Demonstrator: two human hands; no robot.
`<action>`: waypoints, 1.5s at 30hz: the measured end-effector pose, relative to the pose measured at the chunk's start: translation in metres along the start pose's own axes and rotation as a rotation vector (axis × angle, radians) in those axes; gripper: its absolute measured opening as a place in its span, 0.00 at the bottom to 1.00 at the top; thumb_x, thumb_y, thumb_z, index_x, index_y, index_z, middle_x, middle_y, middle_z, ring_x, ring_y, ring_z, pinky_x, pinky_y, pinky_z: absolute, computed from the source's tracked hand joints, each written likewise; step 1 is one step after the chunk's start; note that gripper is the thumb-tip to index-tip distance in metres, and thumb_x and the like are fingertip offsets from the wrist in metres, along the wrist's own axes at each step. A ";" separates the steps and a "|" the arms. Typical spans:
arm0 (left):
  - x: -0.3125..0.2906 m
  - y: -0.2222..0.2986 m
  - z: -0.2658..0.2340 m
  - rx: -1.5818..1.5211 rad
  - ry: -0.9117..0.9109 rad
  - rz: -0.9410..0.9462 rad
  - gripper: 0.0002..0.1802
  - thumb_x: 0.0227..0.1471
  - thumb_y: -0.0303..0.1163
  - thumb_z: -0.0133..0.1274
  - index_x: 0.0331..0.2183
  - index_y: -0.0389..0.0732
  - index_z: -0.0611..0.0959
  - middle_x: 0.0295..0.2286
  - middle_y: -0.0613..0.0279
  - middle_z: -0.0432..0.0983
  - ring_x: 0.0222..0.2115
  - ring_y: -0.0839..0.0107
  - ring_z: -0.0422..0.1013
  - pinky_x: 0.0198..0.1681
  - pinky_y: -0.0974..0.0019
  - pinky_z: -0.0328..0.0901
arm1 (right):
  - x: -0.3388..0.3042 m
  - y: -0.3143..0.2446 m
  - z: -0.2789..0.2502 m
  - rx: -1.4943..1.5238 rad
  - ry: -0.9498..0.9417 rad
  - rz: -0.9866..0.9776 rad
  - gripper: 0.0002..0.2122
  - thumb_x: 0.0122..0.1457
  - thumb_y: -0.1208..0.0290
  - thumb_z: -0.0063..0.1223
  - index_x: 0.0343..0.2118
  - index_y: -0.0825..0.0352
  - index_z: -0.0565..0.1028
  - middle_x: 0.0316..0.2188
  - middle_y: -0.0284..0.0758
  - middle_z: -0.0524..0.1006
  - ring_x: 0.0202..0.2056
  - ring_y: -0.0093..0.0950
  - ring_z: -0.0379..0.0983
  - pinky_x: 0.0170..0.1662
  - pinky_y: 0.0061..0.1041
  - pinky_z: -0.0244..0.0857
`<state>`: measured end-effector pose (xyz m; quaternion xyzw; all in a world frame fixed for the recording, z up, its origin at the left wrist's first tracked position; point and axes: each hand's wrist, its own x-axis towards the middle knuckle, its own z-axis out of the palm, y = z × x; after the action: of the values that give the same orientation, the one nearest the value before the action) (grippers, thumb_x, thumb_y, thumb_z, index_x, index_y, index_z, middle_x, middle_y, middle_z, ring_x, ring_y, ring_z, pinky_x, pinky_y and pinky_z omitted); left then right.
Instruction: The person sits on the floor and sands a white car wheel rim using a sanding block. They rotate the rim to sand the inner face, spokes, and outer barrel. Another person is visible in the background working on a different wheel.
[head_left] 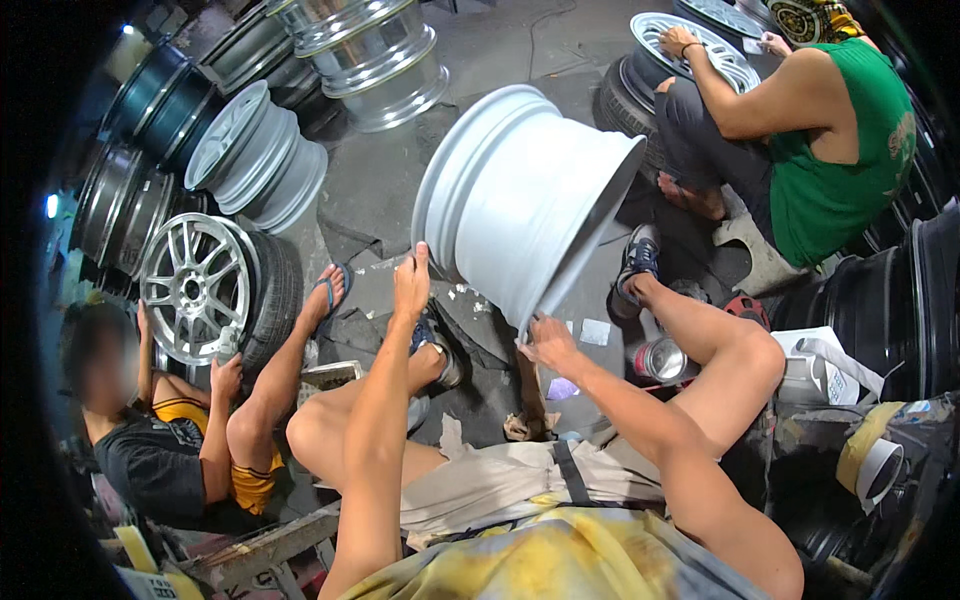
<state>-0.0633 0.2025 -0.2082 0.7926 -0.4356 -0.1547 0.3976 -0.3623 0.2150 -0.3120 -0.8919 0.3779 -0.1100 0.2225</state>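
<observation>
A pale grey car wheel rim (525,190), broad and smooth-barrelled, is tilted on its side in front of my knees. My left hand (411,285) grips its left edge, with the fingers partly hidden behind the lip. At the lower tip of its right-hand edge, the fingers of my right hand (549,343) close around the lip. Whether the rim rests on something or hangs from my hands is hard to tell. Below it lie scraps of paper (595,332) and a dark stand-like post (531,385).
At left, a seated person holds a silver spoked wheel (195,290) against a tyre (275,295). A co-worker in a green top (845,150) handles another rim (705,50) at right. Stacked rims (385,70) stand behind. A metal can (660,360) and tape roll (880,470) are near my right leg.
</observation>
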 end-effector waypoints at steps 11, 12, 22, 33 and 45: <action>0.020 0.079 -0.052 0.207 0.073 0.150 0.45 0.58 0.69 0.44 0.30 0.27 0.82 0.26 0.35 0.78 0.28 0.50 0.73 0.36 0.49 0.64 | -0.001 -0.058 -0.143 0.302 -0.266 0.027 0.30 0.51 0.49 0.60 0.37 0.81 0.77 0.35 0.58 0.78 0.38 0.53 0.77 0.43 0.45 0.71; 0.021 0.106 -0.054 0.218 0.119 0.205 0.40 0.56 0.67 0.48 0.33 0.31 0.83 0.29 0.38 0.79 0.32 0.46 0.76 0.39 0.50 0.66 | 0.002 -0.062 -0.162 0.376 -0.271 0.073 0.31 0.50 0.48 0.60 0.38 0.81 0.77 0.35 0.57 0.79 0.38 0.53 0.77 0.43 0.45 0.71; -0.042 0.271 0.032 0.166 -0.024 0.810 0.29 0.55 0.43 0.61 0.52 0.34 0.78 0.50 0.41 0.74 0.54 0.47 0.69 0.58 0.53 0.63 | 0.030 0.059 -0.086 1.147 -0.264 0.381 0.19 0.58 0.67 0.63 0.50 0.69 0.77 0.39 0.41 0.83 0.40 0.31 0.80 0.43 0.31 0.74; 0.007 0.242 0.043 0.209 -0.107 0.801 0.33 0.49 0.24 0.54 0.58 0.33 0.71 0.56 0.38 0.67 0.59 0.44 0.63 0.64 0.49 0.57 | 0.030 -0.043 -0.055 0.822 0.169 0.099 0.14 0.54 0.75 0.51 0.43 0.68 0.81 0.40 0.47 0.81 0.41 0.43 0.79 0.46 0.36 0.72; 0.110 0.196 -0.052 0.314 -0.074 0.758 0.32 0.44 0.17 0.53 0.55 0.40 0.76 0.40 0.38 0.78 0.41 0.41 0.74 0.48 0.50 0.68 | 0.114 -0.114 0.009 0.754 0.391 -0.195 0.23 0.49 0.85 0.45 0.49 0.67 0.79 0.50 0.45 0.78 0.49 0.43 0.77 0.53 0.32 0.72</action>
<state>-0.0806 0.0791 -0.0135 0.6207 -0.7292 0.0425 0.2849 -0.2094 0.2056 -0.2620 -0.7420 0.2603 -0.4278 0.4456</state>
